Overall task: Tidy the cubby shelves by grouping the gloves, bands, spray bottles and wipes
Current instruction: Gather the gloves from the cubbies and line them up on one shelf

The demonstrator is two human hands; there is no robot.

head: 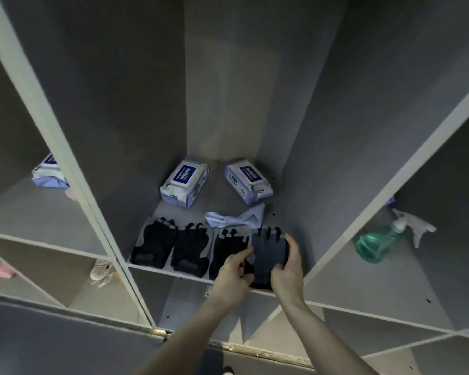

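Note:
Several black fingerless gloves lie in a row along the front of the middle cubby shelf (pixel 190 274). The rightmost glove (pixel 268 250) is held at both sides by my left hand (pixel 234 274) and my right hand (pixel 289 269). Beside it lie a third glove (pixel 225 249), a second (pixel 191 247) and the leftmost glove (pixel 153 244). Behind them stand two wipe packs, one at the left (pixel 184 182) and one at the right (pixel 248 182). A loose pale wipe (pixel 236 219) lies crumpled between packs and gloves.
A green spray bottle (pixel 382 239) lies on its side in the right cubby. Another wipe pack (pixel 48 171) sits in the left cubby. Lower left cubbies hold a pink item (pixel 2 269) and a white mesh item (pixel 100 269). White dividers (pixel 73 185) separate the cubbies.

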